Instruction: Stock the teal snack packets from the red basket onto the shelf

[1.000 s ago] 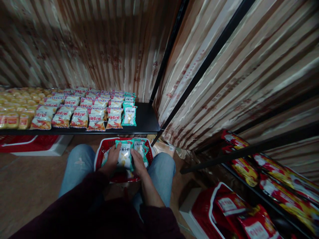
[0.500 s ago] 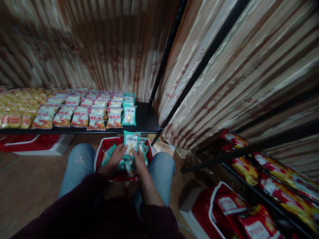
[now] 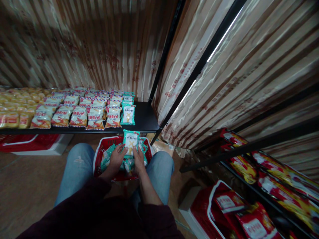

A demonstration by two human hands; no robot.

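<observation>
A teal and white snack bag (image 3: pixel 131 142) is held upright between both hands, above a red basket (image 3: pixel 99 149) set between my knees. My left hand (image 3: pixel 117 158) grips its left side, and my right hand (image 3: pixel 138 158) its lower right edge; both thumbs lie on the front. More teal bags (image 3: pixel 107 160) lie in the basket, partly covered by my hands. Just beyond, a black shelf (image 3: pixel 146 116) carries a short row of the same teal bags (image 3: pixel 128 115) at its right end, beside several rows of white and orange snack bags (image 3: pixel 96 118).
Yellow packets (image 3: pixel 25 118) fill the shelf's left part. Under it stands another red basket (image 3: pixel 45 141). To my right are a red basket (image 3: pixel 203 209) of red packets and a low shelf of red and yellow bags (image 3: pixel 241 167). Black posts (image 3: pixel 199 66) rise before the curtain.
The held bag has stayed between my hands, with my left fingers shifted slightly along its side. The whole view has moved a little.
</observation>
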